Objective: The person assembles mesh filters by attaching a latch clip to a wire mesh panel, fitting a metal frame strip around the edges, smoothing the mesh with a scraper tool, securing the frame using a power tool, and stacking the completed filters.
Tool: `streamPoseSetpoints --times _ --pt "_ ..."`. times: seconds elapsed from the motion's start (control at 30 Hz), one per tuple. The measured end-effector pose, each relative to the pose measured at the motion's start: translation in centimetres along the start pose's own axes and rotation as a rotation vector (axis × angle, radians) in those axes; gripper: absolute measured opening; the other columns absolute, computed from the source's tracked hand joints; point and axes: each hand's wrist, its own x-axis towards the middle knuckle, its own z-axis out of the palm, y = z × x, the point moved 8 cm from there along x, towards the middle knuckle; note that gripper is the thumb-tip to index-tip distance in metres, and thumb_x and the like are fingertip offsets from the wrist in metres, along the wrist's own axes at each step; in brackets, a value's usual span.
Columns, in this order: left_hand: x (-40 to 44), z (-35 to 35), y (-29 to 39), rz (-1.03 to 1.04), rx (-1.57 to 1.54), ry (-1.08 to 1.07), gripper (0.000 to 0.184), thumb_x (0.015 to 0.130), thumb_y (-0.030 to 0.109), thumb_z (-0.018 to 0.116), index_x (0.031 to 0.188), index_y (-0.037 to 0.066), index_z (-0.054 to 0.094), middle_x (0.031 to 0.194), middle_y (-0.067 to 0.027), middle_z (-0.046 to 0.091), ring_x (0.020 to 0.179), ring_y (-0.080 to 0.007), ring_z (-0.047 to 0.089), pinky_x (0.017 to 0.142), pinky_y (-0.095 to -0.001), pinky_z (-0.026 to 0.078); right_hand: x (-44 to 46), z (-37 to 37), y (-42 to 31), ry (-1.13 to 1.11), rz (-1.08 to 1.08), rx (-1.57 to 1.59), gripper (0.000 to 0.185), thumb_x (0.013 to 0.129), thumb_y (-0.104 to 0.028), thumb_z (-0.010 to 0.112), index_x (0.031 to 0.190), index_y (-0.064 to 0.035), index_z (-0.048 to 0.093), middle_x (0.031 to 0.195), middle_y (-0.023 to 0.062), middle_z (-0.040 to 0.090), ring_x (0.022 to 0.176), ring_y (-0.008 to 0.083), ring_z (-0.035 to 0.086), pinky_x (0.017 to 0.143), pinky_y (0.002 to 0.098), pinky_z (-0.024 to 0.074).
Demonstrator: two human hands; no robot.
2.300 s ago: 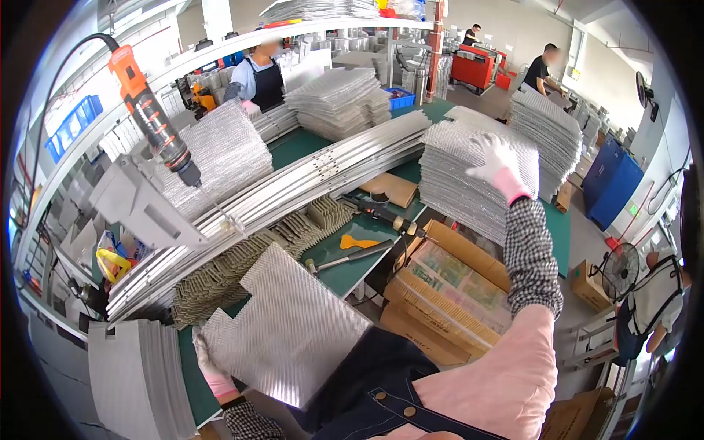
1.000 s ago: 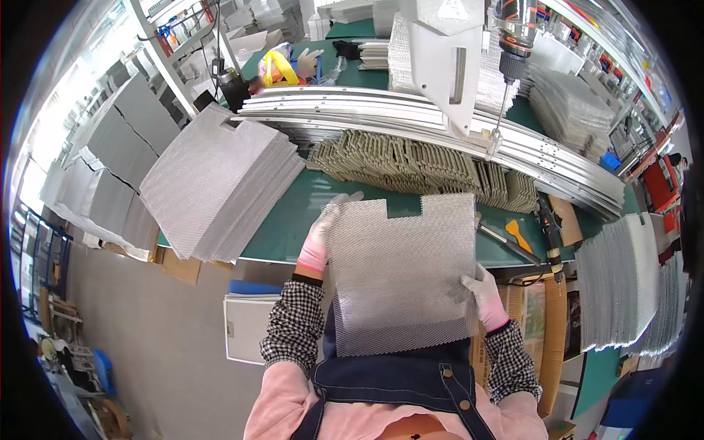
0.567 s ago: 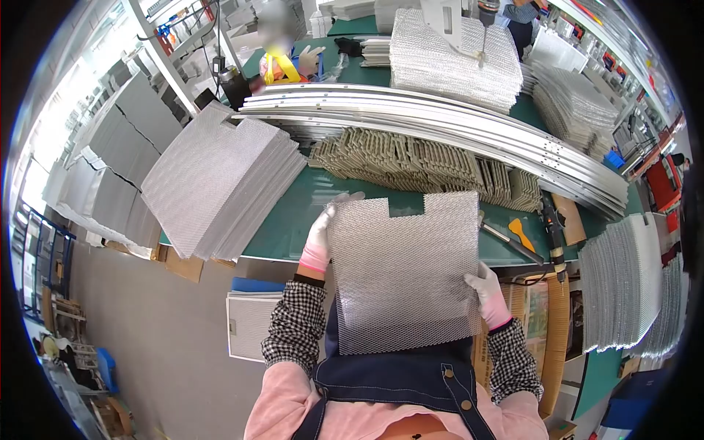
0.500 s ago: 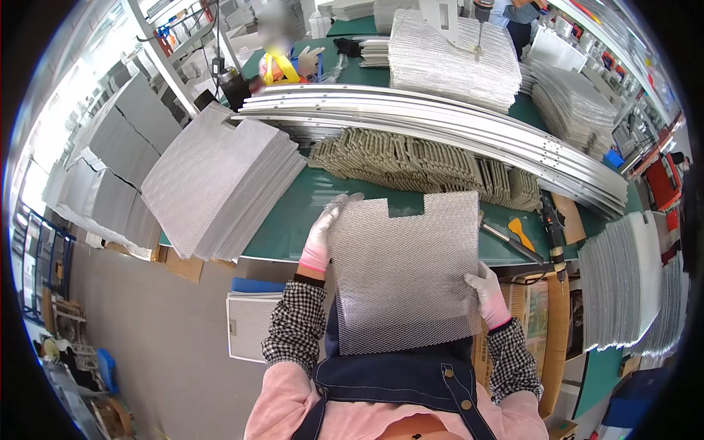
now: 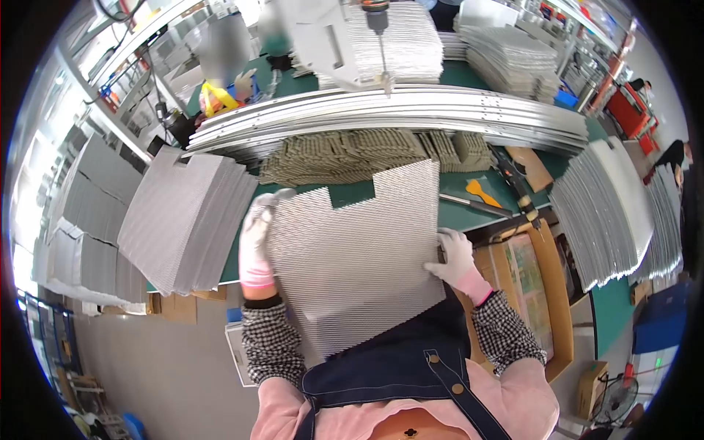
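Observation:
A silvery metal mesh sheet (image 5: 359,257) with a rectangular notch in its far edge is held in front of my apron, tilted. My left hand (image 5: 256,238), in a white glove with a pink cuff, is closed on its left edge near the far corner. At the right edge, my gloved right hand (image 5: 456,260) grips the sheet between thumb and fingers. Beyond the sheet lies a long row of stacked grey-green corrugated pieces (image 5: 345,155). A stack of similar notched mesh sheets (image 5: 180,220) stands to the left of my left hand.
Long metal rails (image 5: 411,103) span the green table behind the corrugated pieces. To the right lie an orange scraper (image 5: 482,193), a rod-like tool (image 5: 475,204) and a power screwdriver (image 5: 515,183). More sheets (image 5: 605,213) are stacked far right. An open cardboard box (image 5: 554,293) is below the table edge.
My head view has shifted, so the background sits differently. The mesh sheet has tilted, its right side now higher than its left. Both hands keep hold of its edges.

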Motion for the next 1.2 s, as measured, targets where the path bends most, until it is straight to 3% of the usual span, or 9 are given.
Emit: streamPoseSetpoints --times 0.07,0.2,0.47,0.5,0.67,0.8,0.93,1.07,1.2 --pt "-0.1 0.2 3.5 0.009 0.067 0.151 0.038 0.090 0.040 0.069 0.109 0.007 0.067 0.124 -0.0141 0.066 0.120 -0.0249 0.055 0.110 -0.0376 0.033 -0.3 3.2 1.7 -0.194 0.227 1.346 0.080 0.079 -0.030 0.080 0.141 0.0024 0.040 0.128 0.0135 0.055 0.118 0.0241 0.055 0.103 0.0387 0.0426" --pt "-0.1 -1.0 6.8 0.062 0.172 0.285 0.039 0.096 0.032 0.063 0.121 0.002 0.061 0.125 -0.0092 0.062 0.119 -0.0184 0.053 0.107 -0.0331 0.036 -0.6 0.2 -1.0 -0.332 0.213 1.770 0.080 0.082 -0.015 0.079 0.146 0.0042 0.035 0.137 0.0124 0.054 0.124 0.0196 0.053 0.105 0.0341 0.0426" --pt "-3.2 2.6 7.2 0.171 0.398 -0.009 0.029 0.097 0.031 0.059 0.109 0.004 0.060 0.104 -0.0001 0.055 0.101 -0.0125 0.050 0.094 -0.0285 0.037 -3.3 4.0 0.7 -0.389 0.304 1.541 0.044 0.087 -0.001 0.070 0.129 0.0050 0.057 0.119 0.0090 0.067 0.105 0.0171 0.064 0.095 0.0319 0.0511" --pt "-4.2 3.3 5.5 0.114 0.260 -0.067 0.029 0.097 0.028 0.058 0.111 0.003 0.061 0.118 -0.0121 0.063 0.114 -0.0219 0.055 0.105 -0.0366 0.037 -4.4 4.8 1.5 -0.382 0.365 1.415 0.044 0.086 -0.003 0.071 0.127 0.0054 0.058 0.117 0.0092 0.068 0.105 0.0170 0.064 0.095 0.0315 0.0511" --pt "-7.9 2.6 -4.4 -0.180 0.060 0.081 0.022 0.098 0.017 0.058 0.111 0.001 0.062 0.109 -0.0026 0.062 0.106 -0.0121 0.054 0.098 -0.0279 0.039 -11.3 11.1 3.8 -0.449 0.471 1.281 0.055 0.086 -0.015 0.074 0.135 0.0019 0.055 0.126 0.0083 0.064 0.114 0.0190 0.059 0.104 0.0330 0.0439" --pt "-5.9 3.3 -5.0 -0.200 0.029 0.069 0.022 0.097 0.014 0.058 0.113 0.000 0.062 0.109 -0.0033 0.063 0.104 -0.0119 0.056 0.097 -0.0269 0.041 -7.5 6.9 7.0 -0.838 0.120 0.810 0.052 0.089 -0.026 0.071 0.128 0.0048 0.057 0.117 0.0154 0.066 0.110 0.0241 0.062 0.096 0.0361 0.0489" --pt "-4.6 4.1 -4.0 -0.147 0.143 0.036 0.021 0.098 0.012 0.056 0.114 -0.001 0.063 0.108 -0.0043 0.065 0.104 -0.0124 0.057 0.096 -0.0272 0.042 3.8 -5.0 11.3 -0.276 0.432 0.891 0.047 0.089 -0.028 0.067 0.124 0.0028 0.059 0.093 0.0131 0.069 0.088 0.0162 0.067 0.075 0.0343 0.0552" --pt "-4.3 4.4 -3.9 -0.158 0.132 0.038 0.021 0.098 0.011 0.054 0.113 -0.002 0.063 0.108 -0.0052 0.066 0.104 -0.0125 0.057 0.097 -0.0268 0.042 13.6 -6.9 10.0 0.056 0.237 0.409 0.052 0.090 -0.029 0.063 0.136 -0.0089 0.052 0.099 0.0169 0.071 0.097 0.0302 0.069 0.082 0.0436 0.0542" --pt "-3.7 3.8 -4.9 -0.194 0.140 0.073 0.022 0.098 0.010 0.054 0.113 -0.003 0.063 0.109 -0.0054 0.066 0.105 -0.0126 0.057 0.097 -0.0269 0.041 16.7 -4.6 9.5 -0.028 0.383 0.077 0.051 0.088 -0.024 0.061 0.137 -0.0146 0.049 0.109 0.0172 0.068 0.102 0.0354 0.066 0.087 0.0462 0.0520"
